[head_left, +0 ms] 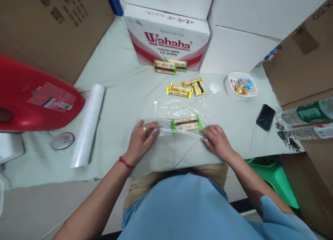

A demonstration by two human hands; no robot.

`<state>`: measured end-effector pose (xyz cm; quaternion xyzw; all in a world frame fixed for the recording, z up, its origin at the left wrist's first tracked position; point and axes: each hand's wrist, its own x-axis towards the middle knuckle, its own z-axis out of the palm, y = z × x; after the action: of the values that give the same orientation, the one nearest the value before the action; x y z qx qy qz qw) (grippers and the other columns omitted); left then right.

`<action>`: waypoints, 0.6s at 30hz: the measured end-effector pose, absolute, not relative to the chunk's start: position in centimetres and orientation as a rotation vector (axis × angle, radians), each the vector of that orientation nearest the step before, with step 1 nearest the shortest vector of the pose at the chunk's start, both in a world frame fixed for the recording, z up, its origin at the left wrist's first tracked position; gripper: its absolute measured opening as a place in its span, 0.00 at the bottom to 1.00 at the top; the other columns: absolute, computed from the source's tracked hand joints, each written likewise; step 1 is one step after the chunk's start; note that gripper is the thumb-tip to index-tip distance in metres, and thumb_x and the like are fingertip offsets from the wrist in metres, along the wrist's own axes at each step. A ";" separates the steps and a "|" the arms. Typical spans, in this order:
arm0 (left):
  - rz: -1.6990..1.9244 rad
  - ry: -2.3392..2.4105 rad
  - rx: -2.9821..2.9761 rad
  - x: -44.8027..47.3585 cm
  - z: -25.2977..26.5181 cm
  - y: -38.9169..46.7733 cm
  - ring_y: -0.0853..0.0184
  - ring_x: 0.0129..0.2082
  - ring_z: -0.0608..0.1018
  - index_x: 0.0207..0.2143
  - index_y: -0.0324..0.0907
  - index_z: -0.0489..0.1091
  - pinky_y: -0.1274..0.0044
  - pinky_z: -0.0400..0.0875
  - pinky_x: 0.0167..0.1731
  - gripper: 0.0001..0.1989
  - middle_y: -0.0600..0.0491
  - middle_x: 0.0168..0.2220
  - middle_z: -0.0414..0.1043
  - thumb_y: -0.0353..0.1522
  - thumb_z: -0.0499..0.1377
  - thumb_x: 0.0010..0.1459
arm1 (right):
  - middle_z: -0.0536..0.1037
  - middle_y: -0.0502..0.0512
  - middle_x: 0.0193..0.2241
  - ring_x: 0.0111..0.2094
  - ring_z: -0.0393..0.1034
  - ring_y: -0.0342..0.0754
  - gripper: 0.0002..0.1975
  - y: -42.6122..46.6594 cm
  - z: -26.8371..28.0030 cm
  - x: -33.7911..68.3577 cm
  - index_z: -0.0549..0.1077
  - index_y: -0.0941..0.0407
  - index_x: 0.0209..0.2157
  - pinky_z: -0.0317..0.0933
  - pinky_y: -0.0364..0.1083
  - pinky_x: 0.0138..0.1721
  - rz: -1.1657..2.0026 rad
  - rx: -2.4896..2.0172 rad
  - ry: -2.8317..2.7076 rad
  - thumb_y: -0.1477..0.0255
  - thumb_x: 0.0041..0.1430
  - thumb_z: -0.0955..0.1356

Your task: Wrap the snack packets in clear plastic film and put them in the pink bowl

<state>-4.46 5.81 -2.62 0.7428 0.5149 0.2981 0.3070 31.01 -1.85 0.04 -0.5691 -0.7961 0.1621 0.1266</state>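
As two hands (pixel 142 140) (pixel 217 140) hold film (pixel 179 108), one packet (pixel 186 123) between; one roll (pixel 88 125)

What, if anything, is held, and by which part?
Clear, thin plastic film: left hand pinches its left edge; right hand touches its right edge, grip unclear.

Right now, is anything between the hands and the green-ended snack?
Just clear plastic film, touched by the left hand and right hand beside the snack; whether it covers the snack, I can't tell. Nothing else stands between.

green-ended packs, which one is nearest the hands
The pack between the left hand and right hand; the other two sit farther off, by the Wahaha box.
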 end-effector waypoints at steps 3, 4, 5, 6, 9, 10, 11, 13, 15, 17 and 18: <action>0.860 1.404 1.902 -4.1 -3.2 5.9 0.61 0.50 0.84 0.41 0.47 0.74 0.59 0.60 0.72 0.15 0.50 0.48 0.85 0.44 0.53 0.70 | 0.81 0.63 0.45 0.54 0.69 0.60 0.15 -0.4 0.9 31.9 0.82 0.52 0.49 0.63 0.61 0.58 0.546 -1.555 -2.234 0.65 0.73 0.64; 0.874 1.432 1.871 -3.9 -3.3 6.1 0.61 0.48 0.84 0.40 0.47 0.74 0.61 0.65 0.69 0.15 0.50 0.47 0.85 0.45 0.53 0.70 | 0.81 0.62 0.45 0.53 0.70 0.59 0.15 0.5 1.5 32.1 0.82 0.52 0.47 0.63 0.60 0.58 0.600 -1.507 -2.197 0.63 0.72 0.64; 0.879 1.468 1.840 -3.6 -3.3 6.3 0.61 0.47 0.84 0.39 0.46 0.74 0.63 0.70 0.64 0.16 0.49 0.44 0.85 0.45 0.53 0.70 | 0.81 0.61 0.45 0.51 0.71 0.58 0.15 1.7 2.1 32.3 0.82 0.52 0.46 0.64 0.59 0.57 0.664 -1.475 -2.147 0.61 0.71 0.66; 0.875 1.513 1.814 -3.3 -3.3 6.6 0.61 0.45 0.83 0.39 0.46 0.74 0.64 0.74 0.59 0.16 0.49 0.41 0.84 0.45 0.52 0.70 | 0.80 0.60 0.46 0.49 0.72 0.57 0.15 2.9 2.6 32.4 0.82 0.52 0.44 0.66 0.57 0.54 0.733 -1.466 -2.087 0.59 0.70 0.67; 0.809 1.672 1.804 -2.4 -3.1 7.6 0.59 0.39 0.82 0.38 0.46 0.75 0.64 0.76 0.53 0.14 0.51 0.34 0.82 0.43 0.54 0.67 | 0.80 0.58 0.40 0.38 0.72 0.51 0.17 6.6 2.9 32.7 0.82 0.54 0.40 0.67 0.51 0.42 0.923 -1.553 -1.884 0.55 0.63 0.70; 0.778 1.717 1.815 -2.1 -3.0 8.0 0.58 0.39 0.82 0.37 0.46 0.75 0.63 0.75 0.54 0.13 0.51 0.34 0.82 0.42 0.54 0.66 | 0.79 0.56 0.37 0.35 0.70 0.49 0.19 7.7 2.5 32.7 0.81 0.55 0.39 0.65 0.49 0.39 0.968 -1.612 -1.820 0.54 0.61 0.70; 0.750 1.754 1.823 -1.9 -3.0 8.3 0.58 0.39 0.82 0.37 0.46 0.76 0.63 0.74 0.55 0.13 0.51 0.33 0.82 0.41 0.55 0.65 | 0.78 0.55 0.33 0.32 0.68 0.48 0.20 8.5 1.9 32.7 0.80 0.56 0.37 0.63 0.48 0.36 1.002 -1.682 -1.764 0.53 0.59 0.71; 0.705 1.790 1.825 -1.7 -3.2 8.8 0.56 0.39 0.82 0.36 0.46 0.76 0.62 0.73 0.56 0.12 0.50 0.33 0.82 0.40 0.55 0.64 | 0.75 0.52 0.26 0.28 0.64 0.46 0.20 9.7 0.5 32.8 0.79 0.57 0.33 0.59 0.46 0.33 1.046 -1.823 -1.682 0.53 0.54 0.71; 0.709 1.795 1.816 -1.8 -3.4 8.9 0.56 0.41 0.81 0.37 0.46 0.76 0.63 0.73 0.54 0.10 0.49 0.35 0.82 0.38 0.56 0.63 | 0.74 0.51 0.24 0.26 0.63 0.45 0.20 10.0 -0.8 32.9 0.77 0.57 0.30 0.57 0.46 0.31 1.049 -1.927 -1.657 0.53 0.51 0.71; 0.828 1.847 1.836 -1.9 -3.5 8.4 0.54 0.46 0.80 0.40 0.43 0.77 0.62 0.72 0.55 0.10 0.46 0.40 0.81 0.36 0.56 0.62 | 0.74 0.51 0.24 0.27 0.63 0.45 0.20 9.8 -1.7 33.0 0.76 0.57 0.29 0.56 0.45 0.30 1.021 -1.957 -1.664 0.53 0.50 0.70; 0.939 1.903 1.860 -1.9 -3.4 7.8 0.52 0.50 0.79 0.42 0.42 0.77 0.61 0.70 0.56 0.11 0.43 0.44 0.80 0.35 0.57 0.61 | 0.74 0.51 0.24 0.27 0.63 0.45 0.20 9.7 -2.0 33.1 0.76 0.57 0.29 0.56 0.45 0.30 1.006 -1.953 -1.667 0.52 0.51 0.69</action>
<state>-1.85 7.85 -3.37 0.6506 0.6659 0.3286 0.1593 33.07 9.68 -1.98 -0.6951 -0.5934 0.3582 0.1908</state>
